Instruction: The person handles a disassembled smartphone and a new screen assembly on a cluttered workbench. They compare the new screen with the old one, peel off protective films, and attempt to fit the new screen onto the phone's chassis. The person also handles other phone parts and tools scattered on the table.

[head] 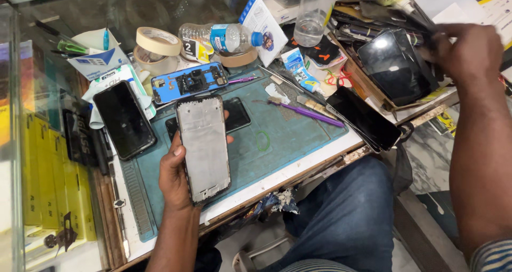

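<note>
My left hand (pixel 173 173) holds a bare phone frame (pixel 204 148) upright over the teal work mat (pixel 277 138), its grey metal inner side facing me. My right hand (pixel 469 50) reaches to the far right into a stack of dark phone screens (pixel 394 64), fingers closed on the edge of one of them. A black phone (pixel 124 120) lies left of the held frame. A blue opened phone body (pixel 189 82) with exposed parts lies behind it. Another dark phone (pixel 237 114) lies partly hidden under the frame.
A black screen panel (pixel 365 117) lies at the mat's right edge. A purple pry tool (pixel 306 112), tape rolls (pixel 157 40), a plastic water bottle (pixel 224 37), a clear cup (pixel 314 13) and small boxes crowd the back. Yellow boxes (pixel 48 181) sit under glass at left.
</note>
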